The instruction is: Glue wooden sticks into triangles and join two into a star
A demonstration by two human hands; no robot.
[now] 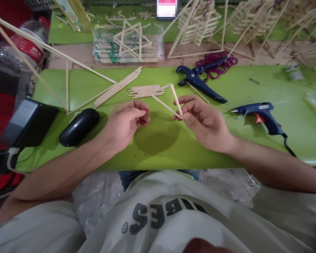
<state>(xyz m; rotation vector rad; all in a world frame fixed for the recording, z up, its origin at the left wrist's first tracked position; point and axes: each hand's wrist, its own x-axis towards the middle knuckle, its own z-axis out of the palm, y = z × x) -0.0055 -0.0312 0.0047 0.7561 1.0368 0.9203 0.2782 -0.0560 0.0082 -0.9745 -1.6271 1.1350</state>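
Note:
My right hand [204,121] pinches a small angled frame of thin wooden sticks [176,96] by one corner, between thumb and fingers. The frame is held above the table, its far end in line with a short bundle of sticks [144,91]. Whether it touches them I cannot tell. My left hand [127,123] hovers to the left of the frame, its fingers curled in and the thumb against them, with nothing seen in it. Longer sticks [118,86] lie in a slanted pile beyond my left hand.
A blue glue gun [264,114] lies to the right, and a blue cutter [201,82] behind my right hand. A black case [79,127] and a large stick triangle [67,88] are at left. Packed sticks [100,51], purple cord [218,65] and stick structures [200,21] stand farther back.

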